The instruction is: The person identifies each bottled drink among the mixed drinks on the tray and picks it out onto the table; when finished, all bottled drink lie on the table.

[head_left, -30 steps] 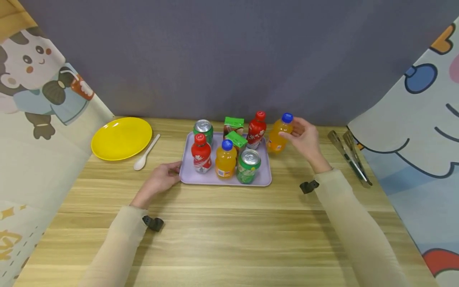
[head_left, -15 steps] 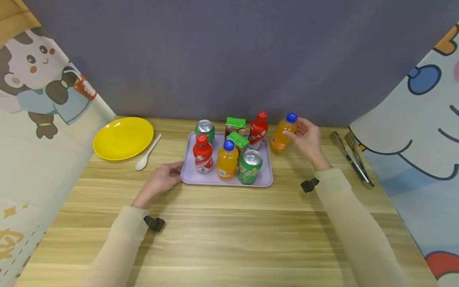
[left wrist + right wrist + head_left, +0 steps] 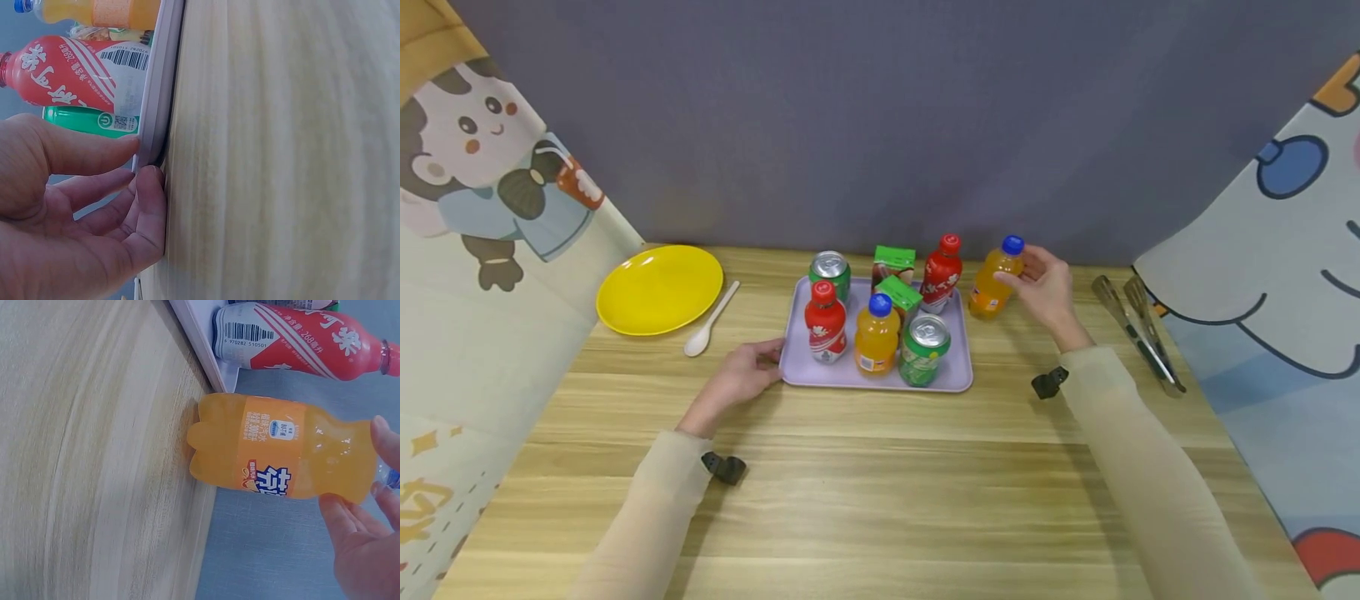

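Left hand (image 3: pixel 745 372): thumb and fingers pinching the near side edge of the lilac tray (image 3: pixel 957 360); tray smooth, rigid, round-cornered, low-rimmed.
Right hand (image 3: pixel 1047 290): thumb and fingers closed on the neck of an orange bottle (image 3: pixel 275 447), clear plastic, lobed base, paper-like label; off the tray, just beside the tray's edge nearest this hand. Contact with the table (image 3: pixel 850 483): cannot tell.

Standing on the tray, between the hands: two glossy red bottles (image 3: pixel 826 333), waisted; a second orange bottle (image 3: pixel 876 343); two green metal cans (image 3: pixel 923 360), cylindrical; two green-topped cartons (image 3: pixel 893 260), boxy.

Progress, as judged: seven drinks placed; the held bottle, seemingly the only one off the tray, remains.

Beyond the left hand: shiny yellow plate (image 3: pixel 658 292), white spoon (image 3: pixel 700 335). Beyond the right hand: metal utensil (image 3: pixel 1142 343), perhaps tongs.
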Demonstrator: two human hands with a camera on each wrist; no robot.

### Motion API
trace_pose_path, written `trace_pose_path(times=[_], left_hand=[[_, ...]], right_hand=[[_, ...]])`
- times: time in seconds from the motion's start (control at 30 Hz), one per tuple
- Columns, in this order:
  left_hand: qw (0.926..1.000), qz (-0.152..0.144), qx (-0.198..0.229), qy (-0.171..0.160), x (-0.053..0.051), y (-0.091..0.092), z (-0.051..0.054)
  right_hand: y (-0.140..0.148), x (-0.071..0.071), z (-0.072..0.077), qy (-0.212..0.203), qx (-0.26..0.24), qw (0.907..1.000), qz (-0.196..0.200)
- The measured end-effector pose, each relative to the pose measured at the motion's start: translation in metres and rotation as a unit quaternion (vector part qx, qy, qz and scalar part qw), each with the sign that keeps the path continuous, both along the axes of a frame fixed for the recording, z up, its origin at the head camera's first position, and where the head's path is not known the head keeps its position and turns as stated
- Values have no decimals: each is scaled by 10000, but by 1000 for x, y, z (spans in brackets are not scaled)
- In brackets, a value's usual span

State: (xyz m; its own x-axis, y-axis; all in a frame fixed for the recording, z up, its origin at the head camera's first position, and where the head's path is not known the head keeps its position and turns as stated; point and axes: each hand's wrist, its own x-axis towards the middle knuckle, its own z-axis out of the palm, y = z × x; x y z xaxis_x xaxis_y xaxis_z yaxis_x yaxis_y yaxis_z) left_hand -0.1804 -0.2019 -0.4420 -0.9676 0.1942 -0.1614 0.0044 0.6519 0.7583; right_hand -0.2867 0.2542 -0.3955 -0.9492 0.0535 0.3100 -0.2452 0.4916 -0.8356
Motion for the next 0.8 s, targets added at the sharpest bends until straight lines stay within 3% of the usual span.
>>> trace_pose_path(times=[0.47,0.8], left_hand=[[10000,4,-27,-8,0,0,-2],[10000,3,38,75,-1,1,-1]], right_hand=[[3,-5,-4,-58,-61,10000,8],[3,-5,-5,-155,-545,9984,73]])
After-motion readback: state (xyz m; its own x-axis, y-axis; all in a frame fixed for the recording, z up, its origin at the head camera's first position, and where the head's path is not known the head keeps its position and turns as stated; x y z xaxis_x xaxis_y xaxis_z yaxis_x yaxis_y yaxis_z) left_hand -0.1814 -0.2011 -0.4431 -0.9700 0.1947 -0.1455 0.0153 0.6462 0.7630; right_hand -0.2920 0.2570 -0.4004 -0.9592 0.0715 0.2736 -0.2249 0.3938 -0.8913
